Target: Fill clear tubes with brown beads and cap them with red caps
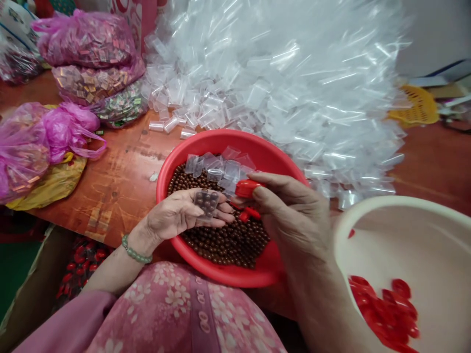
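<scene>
My left hand [172,213] is palm up over the red basin [272,274], gripping a small clear plastic tube [206,203] with brown balls inside. Between the thumb and fingers of my right hand [294,208] is a red plastic cap [246,188], just right of the tube and apart from it. Below that cap, another small red piece [250,214] shows; whether it rests on the balls or is held cannot be made out. Loose brown balls [224,247] cover much of the basin's floor, and several empty clear tubes [215,173] lie on them towards the back.
Behind the basin rises a big heap of clear tubes [265,73]. A cream basin [434,235] with red caps [386,309] stands at right. Pink plastic bags [91,44] fill the left, above a box of red-topped items [79,267]. A yellow strainer [415,105] lies far right.
</scene>
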`<state>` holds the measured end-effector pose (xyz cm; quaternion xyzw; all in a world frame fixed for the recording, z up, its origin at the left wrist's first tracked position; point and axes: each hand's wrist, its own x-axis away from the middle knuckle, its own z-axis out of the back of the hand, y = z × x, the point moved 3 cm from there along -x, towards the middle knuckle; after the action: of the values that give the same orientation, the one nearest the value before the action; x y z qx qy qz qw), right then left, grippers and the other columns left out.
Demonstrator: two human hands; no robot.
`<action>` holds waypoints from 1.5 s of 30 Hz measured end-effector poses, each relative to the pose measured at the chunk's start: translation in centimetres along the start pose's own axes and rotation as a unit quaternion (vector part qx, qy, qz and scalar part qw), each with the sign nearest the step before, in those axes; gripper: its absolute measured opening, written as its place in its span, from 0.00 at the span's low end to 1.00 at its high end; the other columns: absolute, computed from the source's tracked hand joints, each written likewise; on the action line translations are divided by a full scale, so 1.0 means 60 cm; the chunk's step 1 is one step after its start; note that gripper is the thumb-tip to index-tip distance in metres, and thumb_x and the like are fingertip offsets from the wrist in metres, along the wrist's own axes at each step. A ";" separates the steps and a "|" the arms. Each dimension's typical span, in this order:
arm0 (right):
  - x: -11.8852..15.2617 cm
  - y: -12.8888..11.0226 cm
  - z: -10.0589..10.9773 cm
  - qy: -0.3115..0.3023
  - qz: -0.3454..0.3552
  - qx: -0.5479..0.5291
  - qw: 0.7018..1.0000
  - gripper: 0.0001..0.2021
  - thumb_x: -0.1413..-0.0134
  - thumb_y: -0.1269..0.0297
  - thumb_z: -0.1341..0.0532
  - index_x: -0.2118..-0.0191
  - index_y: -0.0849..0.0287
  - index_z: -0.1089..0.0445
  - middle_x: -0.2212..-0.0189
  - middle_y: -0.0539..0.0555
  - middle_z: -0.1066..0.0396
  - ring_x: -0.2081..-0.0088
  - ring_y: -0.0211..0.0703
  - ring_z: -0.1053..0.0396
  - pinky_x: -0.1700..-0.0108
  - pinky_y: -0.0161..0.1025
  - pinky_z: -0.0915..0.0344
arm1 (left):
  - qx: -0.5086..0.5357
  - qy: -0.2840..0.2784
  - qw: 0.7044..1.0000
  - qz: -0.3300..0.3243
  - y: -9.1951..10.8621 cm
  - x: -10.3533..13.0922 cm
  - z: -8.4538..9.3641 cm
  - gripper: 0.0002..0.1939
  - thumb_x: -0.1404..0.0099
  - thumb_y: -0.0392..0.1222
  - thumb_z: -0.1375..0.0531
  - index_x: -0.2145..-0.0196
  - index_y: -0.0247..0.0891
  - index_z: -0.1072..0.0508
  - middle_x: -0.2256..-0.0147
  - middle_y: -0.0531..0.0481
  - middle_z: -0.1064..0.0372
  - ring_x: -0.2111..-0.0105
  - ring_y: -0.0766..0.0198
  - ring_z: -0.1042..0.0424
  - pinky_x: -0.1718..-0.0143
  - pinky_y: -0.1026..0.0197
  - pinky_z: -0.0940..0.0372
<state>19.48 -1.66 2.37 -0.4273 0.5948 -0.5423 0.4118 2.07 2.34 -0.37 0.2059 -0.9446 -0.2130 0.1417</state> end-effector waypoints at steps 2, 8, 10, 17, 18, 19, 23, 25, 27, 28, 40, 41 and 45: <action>-0.012 -0.008 -0.014 -0.016 0.033 0.043 0.998 0.08 0.50 0.62 0.30 0.61 0.50 0.22 0.66 0.49 0.20 0.69 0.38 0.23 0.63 0.35 0.24 | -0.010 0.004 1.000 0.001 -0.001 0.001 -0.001 0.18 0.45 0.32 0.36 0.55 0.31 0.25 0.59 0.41 0.22 0.57 0.56 0.22 0.53 0.59 0.30; -0.026 -0.020 -0.049 -0.063 0.067 0.116 0.989 0.06 0.49 0.67 0.31 0.63 0.52 0.22 0.68 0.48 0.21 0.69 0.37 0.24 0.64 0.34 0.27 | -0.037 0.002 0.999 0.008 -0.010 0.000 -0.001 0.18 0.43 0.38 0.31 0.55 0.33 0.25 0.61 0.43 0.22 0.61 0.61 0.21 0.56 0.63 0.28; -0.025 -0.021 -0.052 -0.086 0.081 0.145 0.982 0.07 0.48 0.66 0.32 0.62 0.53 0.22 0.67 0.49 0.21 0.67 0.39 0.25 0.63 0.36 0.28 | -0.040 -0.002 0.999 0.017 -0.012 0.000 0.001 0.19 0.44 0.40 0.30 0.55 0.33 0.26 0.62 0.43 0.23 0.62 0.62 0.21 0.56 0.63 0.28; -0.021 -0.027 -0.032 -0.127 0.124 0.228 0.957 0.07 0.46 0.65 0.33 0.60 0.54 0.23 0.65 0.51 0.21 0.64 0.41 0.24 0.58 0.40 0.28 | -0.045 0.013 0.999 0.012 -0.010 0.000 0.003 0.18 0.43 0.41 0.30 0.56 0.33 0.26 0.63 0.45 0.24 0.64 0.63 0.23 0.58 0.63 0.29; -0.021 -0.029 -0.026 -0.122 0.121 0.230 0.958 0.07 0.46 0.65 0.34 0.60 0.54 0.23 0.65 0.52 0.21 0.64 0.42 0.24 0.58 0.40 0.28 | -0.049 0.016 0.999 0.008 -0.010 -0.001 0.003 0.18 0.43 0.42 0.30 0.57 0.34 0.26 0.63 0.45 0.24 0.63 0.63 0.23 0.58 0.62 0.30; -0.022 -0.030 -0.021 -0.118 0.115 0.232 0.959 0.07 0.46 0.65 0.34 0.60 0.54 0.23 0.65 0.52 0.21 0.65 0.42 0.24 0.58 0.41 0.28 | -0.055 0.019 0.998 0.004 -0.010 -0.002 0.003 0.18 0.43 0.42 0.30 0.57 0.33 0.26 0.64 0.46 0.25 0.63 0.63 0.23 0.58 0.62 0.30; -0.025 -0.036 -0.009 -0.119 0.108 0.246 0.956 0.07 0.46 0.66 0.34 0.60 0.53 0.23 0.65 0.51 0.21 0.64 0.43 0.24 0.58 0.41 0.28 | -0.086 0.032 0.996 -0.010 -0.010 -0.006 0.004 0.20 0.44 0.45 0.29 0.58 0.33 0.27 0.65 0.47 0.27 0.64 0.63 0.24 0.59 0.62 0.31; -0.028 -0.039 -0.011 -0.125 0.119 0.251 0.952 0.07 0.46 0.66 0.34 0.60 0.53 0.23 0.66 0.51 0.21 0.65 0.42 0.24 0.59 0.40 0.28 | -0.107 0.041 0.993 -0.014 -0.010 -0.007 0.005 0.21 0.44 0.46 0.30 0.57 0.33 0.28 0.65 0.47 0.27 0.64 0.64 0.24 0.61 0.62 0.32; -0.031 -0.043 -0.017 -0.138 0.138 0.261 0.945 0.07 0.45 0.67 0.34 0.60 0.53 0.22 0.67 0.50 0.21 0.66 0.42 0.24 0.60 0.40 0.28 | -0.128 0.052 0.990 -0.018 -0.010 -0.009 0.005 0.21 0.44 0.47 0.30 0.57 0.33 0.28 0.65 0.48 0.27 0.65 0.65 0.25 0.61 0.63 0.33; -0.032 -0.044 -0.020 -0.148 0.149 0.270 0.940 0.06 0.45 0.66 0.34 0.60 0.53 0.22 0.67 0.50 0.21 0.66 0.42 0.24 0.60 0.39 0.28 | -0.136 0.057 0.989 -0.020 -0.010 -0.009 0.005 0.21 0.43 0.48 0.30 0.57 0.33 0.28 0.65 0.48 0.27 0.65 0.66 0.25 0.61 0.63 0.33; -0.027 -0.037 -0.005 -0.091 0.136 0.251 0.954 0.07 0.46 0.67 0.33 0.61 0.53 0.23 0.66 0.51 0.21 0.64 0.43 0.24 0.59 0.41 0.28 | -0.138 0.083 0.986 -0.050 -0.004 -0.010 0.005 0.19 0.44 0.45 0.30 0.56 0.35 0.26 0.63 0.47 0.25 0.61 0.65 0.26 0.56 0.61 0.35; -0.025 -0.037 -0.008 -0.080 0.138 0.242 0.957 0.07 0.47 0.67 0.33 0.61 0.53 0.23 0.66 0.51 0.21 0.64 0.43 0.24 0.59 0.41 0.28 | -0.142 0.086 0.985 -0.053 -0.004 -0.011 0.005 0.19 0.44 0.45 0.30 0.56 0.35 0.25 0.62 0.46 0.24 0.61 0.64 0.26 0.55 0.61 0.35; -0.018 -0.036 -0.026 -0.052 0.145 0.217 0.964 0.06 0.47 0.66 0.33 0.61 0.52 0.23 0.66 0.51 0.22 0.64 0.43 0.24 0.59 0.41 0.27 | -0.169 0.087 0.980 -0.057 -0.009 -0.010 0.006 0.19 0.43 0.44 0.31 0.54 0.37 0.24 0.61 0.46 0.23 0.59 0.62 0.26 0.52 0.59 0.36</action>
<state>18.44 -0.28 4.67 -0.2647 0.4961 -0.5697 0.5994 2.65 2.28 -1.07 0.2499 -0.8660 -0.3584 0.2433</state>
